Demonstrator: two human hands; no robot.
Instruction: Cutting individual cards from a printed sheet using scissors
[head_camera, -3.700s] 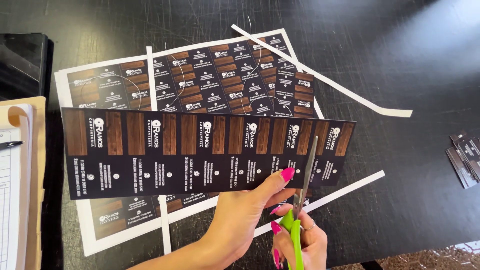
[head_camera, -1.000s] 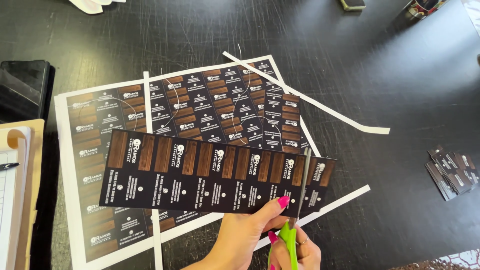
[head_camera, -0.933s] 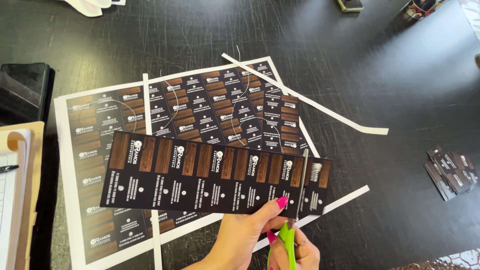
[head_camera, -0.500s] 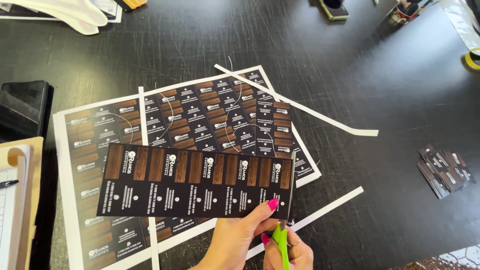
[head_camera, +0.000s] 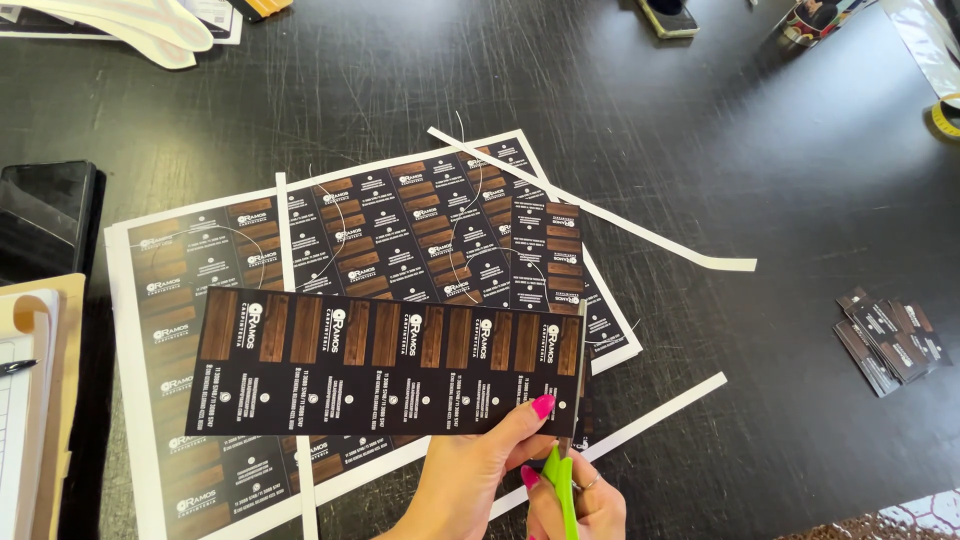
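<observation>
now the left hand pinches a long dark strip of printed cards, while the right hand grips green-handled scissors at its right end, over the black surface.

Bright, even light falls from above. The dark table shows a broad pale sheen, strongest to the far right and far middle. Shadows are soft and short, just under the card strip and hands. The picture is sharp in the middle; far corners look slightly stretched and softer.
</observation>
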